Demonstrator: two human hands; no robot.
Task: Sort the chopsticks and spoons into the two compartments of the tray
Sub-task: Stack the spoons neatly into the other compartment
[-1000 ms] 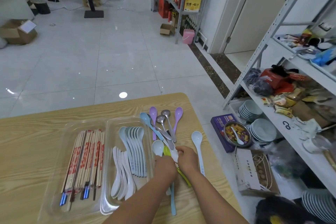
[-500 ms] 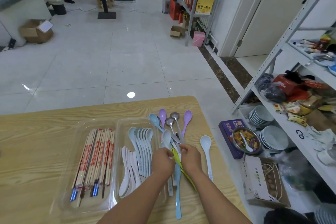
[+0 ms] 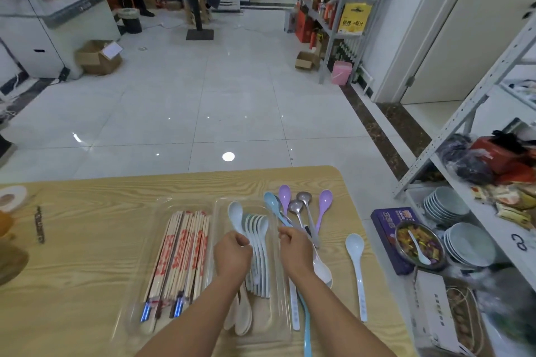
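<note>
Two piles, side by side

A wood desk point(image 3: 87, 255) stands on a white tile floor point(image 3: 232, 95), with metal shelves point(image 3: 464, 113) at the right. A clear tray point(image 3: 278, 324) sits on it. Chopsticks point(image 3: 179, 252) lie in its left part, pale spoons point(image 3: 258, 229) in its right part. The left hand point(image 3: 233, 255) is curled over those spoons. The right hand point(image 3: 294, 251) is curled just beside the tray, above loose spoons point(image 3: 307, 211). I cannot tell if either hand holds anything.
</note>
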